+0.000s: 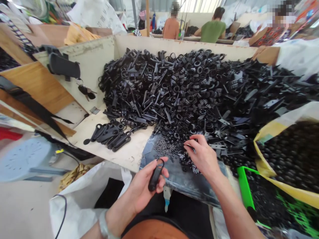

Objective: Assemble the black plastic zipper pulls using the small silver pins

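Observation:
My left hand (146, 186) is closed around a black plastic handle piece (155, 176) with a loop at its top, held upright over my lap. My right hand (201, 154) reaches into the near edge of a big heap of black plastic parts (194, 93), its fingertips pinched among small rings and tiny screws (165, 146); what they grip is too small to make out. Both hands work over a dark sheet (184, 179) at the table's front. A small row of finished black handles (112, 136) lies on the bare board to the left.
The heap fills a walled wooden table (99, 59). A yellow-lined sack of black round parts (291, 152) stands right, a green crate (244, 186) below it. A white bag (82, 202) lies under my left arm, a blue stool (22, 159) left. People sit at the far back.

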`<state>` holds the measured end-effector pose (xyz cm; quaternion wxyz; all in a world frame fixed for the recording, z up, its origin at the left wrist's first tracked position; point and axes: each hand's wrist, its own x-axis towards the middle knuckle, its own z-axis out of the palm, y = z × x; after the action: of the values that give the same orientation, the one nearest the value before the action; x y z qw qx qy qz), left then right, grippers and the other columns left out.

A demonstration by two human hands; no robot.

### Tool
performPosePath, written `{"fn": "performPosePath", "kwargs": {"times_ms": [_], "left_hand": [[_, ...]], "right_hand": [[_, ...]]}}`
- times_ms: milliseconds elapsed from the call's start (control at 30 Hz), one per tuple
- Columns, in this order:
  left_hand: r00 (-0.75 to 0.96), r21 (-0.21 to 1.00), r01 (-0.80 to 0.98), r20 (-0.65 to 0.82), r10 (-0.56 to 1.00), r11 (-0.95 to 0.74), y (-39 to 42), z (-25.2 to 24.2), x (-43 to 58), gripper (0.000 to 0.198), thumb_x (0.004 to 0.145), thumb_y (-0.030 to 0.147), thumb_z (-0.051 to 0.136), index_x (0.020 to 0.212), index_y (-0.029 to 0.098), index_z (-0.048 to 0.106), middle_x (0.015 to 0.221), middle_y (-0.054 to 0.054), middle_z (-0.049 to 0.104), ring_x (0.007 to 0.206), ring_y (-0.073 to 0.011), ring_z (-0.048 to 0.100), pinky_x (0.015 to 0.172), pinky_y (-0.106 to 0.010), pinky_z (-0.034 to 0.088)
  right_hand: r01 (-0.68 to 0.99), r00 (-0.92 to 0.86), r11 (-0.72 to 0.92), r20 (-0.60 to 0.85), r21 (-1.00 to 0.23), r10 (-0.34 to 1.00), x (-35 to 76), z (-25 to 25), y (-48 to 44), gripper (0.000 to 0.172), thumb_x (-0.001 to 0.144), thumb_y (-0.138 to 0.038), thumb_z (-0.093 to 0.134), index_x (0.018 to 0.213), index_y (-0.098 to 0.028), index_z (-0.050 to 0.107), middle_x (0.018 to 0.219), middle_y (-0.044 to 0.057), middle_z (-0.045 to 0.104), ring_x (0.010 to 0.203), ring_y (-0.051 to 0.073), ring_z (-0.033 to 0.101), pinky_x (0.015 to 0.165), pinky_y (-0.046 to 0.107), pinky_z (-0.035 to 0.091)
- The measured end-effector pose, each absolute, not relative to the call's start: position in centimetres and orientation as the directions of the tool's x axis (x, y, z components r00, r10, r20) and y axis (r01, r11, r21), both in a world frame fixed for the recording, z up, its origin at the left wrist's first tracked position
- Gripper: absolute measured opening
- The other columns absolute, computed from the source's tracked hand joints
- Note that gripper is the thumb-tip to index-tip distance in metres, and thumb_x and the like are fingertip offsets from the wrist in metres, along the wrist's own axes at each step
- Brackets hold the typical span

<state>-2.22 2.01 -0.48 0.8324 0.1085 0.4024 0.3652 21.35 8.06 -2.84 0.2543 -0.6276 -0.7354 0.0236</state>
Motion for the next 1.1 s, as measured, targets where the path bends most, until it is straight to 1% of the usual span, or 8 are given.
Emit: {"fn": "performPosePath", "kwargs": {"times_ms": [67, 167, 267, 467, 600, 767, 900, 1100], "left_hand": [[0.426, 0.446, -0.532, -0.593, 0.683, 0.72, 2.1, -0.6, -2.5, 0.041, 0.098, 0.037, 0.056, 0.13, 0.012, 0.06, 0.082, -0.005, 0.064, 0.054, -0.0096, 0.052, 0.048, -0.021, 0.033], [0.422, 0.464, -0.543, -0.57, 0.705, 0.7, 2.2, -0.5, -2.2, 0.043, 0.098, 0.044, 0.057, 0.126, 0.012, 0.062, 0.082, -0.005, 0.064, 0.051, -0.0071, 0.048, 0.047, -0.019, 0.029], [0.376, 0.561, -0.533, -0.514, 0.771, 0.634, 2.0, -0.1, -1.4, 0.044, 0.094, 0.05, 0.064, 0.122, 0.016, 0.064, 0.082, -0.002, 0.062, 0.052, -0.0053, 0.046, 0.047, -0.018, 0.029], [0.293, 0.623, -0.528, -0.504, 0.812, 0.577, 1.3, 0.4, -0.9, 0.041, 0.087, 0.044, 0.077, 0.12, 0.024, 0.063, 0.089, 0.003, 0.06, 0.061, -0.0042, 0.048, 0.056, -0.017, 0.037], [0.281, 0.67, -0.484, -0.489, 0.826, 0.562, 0.9, 0.6, -1.2, 0.04, 0.09, 0.046, 0.072, 0.123, 0.024, 0.064, 0.088, 0.002, 0.06, 0.063, -0.0054, 0.049, 0.055, -0.016, 0.035], [0.346, 0.654, -0.484, -0.468, 0.813, 0.582, 0.6, 0.9, -1.1, 0.041, 0.093, 0.052, 0.063, 0.107, 0.014, 0.07, 0.07, -0.002, 0.059, 0.059, -0.0103, 0.049, 0.051, -0.021, 0.032], [0.326, 0.662, -0.475, -0.479, 0.815, 0.58, 0.2, 1.5, -1.1, 0.033, 0.09, 0.046, 0.066, 0.096, 0.013, 0.071, 0.066, -0.001, 0.056, 0.057, -0.0105, 0.047, 0.052, -0.023, 0.031], [0.295, 0.692, -0.452, -0.481, 0.826, 0.564, -0.3, 1.6, -1.3, 0.03, 0.087, 0.04, 0.064, 0.099, 0.014, 0.072, 0.062, 0.001, 0.055, 0.055, -0.0107, 0.045, 0.054, -0.025, 0.029]], "right_hand": [[0.811, -0.012, 0.223, 0.365, -0.541, 0.931, 21.4, -2.3, 7.5, 0.019, 0.096, -0.035, 0.059, 0.091, -0.023, 0.074, 0.11, 0.007, 0.07, 0.068, 0.015, 0.062, 0.061, 0.029, 0.05], [0.521, 0.074, 0.163, 0.234, -0.838, 0.969, 20.1, -0.9, 5.6, 0.02, 0.093, -0.04, 0.064, 0.093, -0.022, 0.071, 0.106, 0.007, 0.075, 0.061, 0.013, 0.059, 0.056, 0.027, 0.049], [0.307, -0.059, 0.109, 0.095, -0.945, 0.994, 17.3, 0.0, 3.1, 0.021, 0.095, -0.04, 0.062, 0.093, -0.021, 0.07, 0.1, 0.008, 0.078, 0.07, 0.016, 0.068, 0.06, 0.026, 0.054], [0.499, -0.178, 0.364, 0.318, -0.787, 0.931, 13.9, -1.1, 0.4, 0.015, 0.098, -0.029, 0.061, 0.105, -0.023, 0.073, 0.114, 0.009, 0.075, 0.094, 0.019, 0.073, 0.077, 0.027, 0.06], [0.593, -0.194, 0.47, 0.45, -0.654, 0.872, 14.7, -0.9, 0.3, 0.019, 0.097, -0.023, 0.064, 0.111, -0.025, 0.075, 0.113, 0.008, 0.075, 0.094, 0.02, 0.075, 0.081, 0.029, 0.061], [0.529, -0.102, 0.405, 0.418, -0.746, 0.903, 15.9, 1.0, 0.4, 0.024, 0.099, -0.025, 0.06, 0.116, -0.028, 0.078, 0.1, 0.006, 0.073, 0.082, 0.017, 0.073, 0.064, 0.023, 0.06], [0.479, -0.164, 0.443, 0.418, -0.758, 0.894, 15.6, 1.4, 0.0, 0.027, 0.099, -0.023, 0.06, 0.119, -0.028, 0.077, 0.095, 0.005, 0.075, 0.081, 0.017, 0.073, 0.068, 0.024, 0.06], [0.482, -0.137, 0.419, 0.407, -0.77, 0.903, 15.0, 0.0, -0.6, 0.034, 0.099, -0.021, 0.059, 0.132, -0.026, 0.069, 0.098, 0.005, 0.078, 0.075, 0.015, 0.075, 0.069, 0.023, 0.062]]}}
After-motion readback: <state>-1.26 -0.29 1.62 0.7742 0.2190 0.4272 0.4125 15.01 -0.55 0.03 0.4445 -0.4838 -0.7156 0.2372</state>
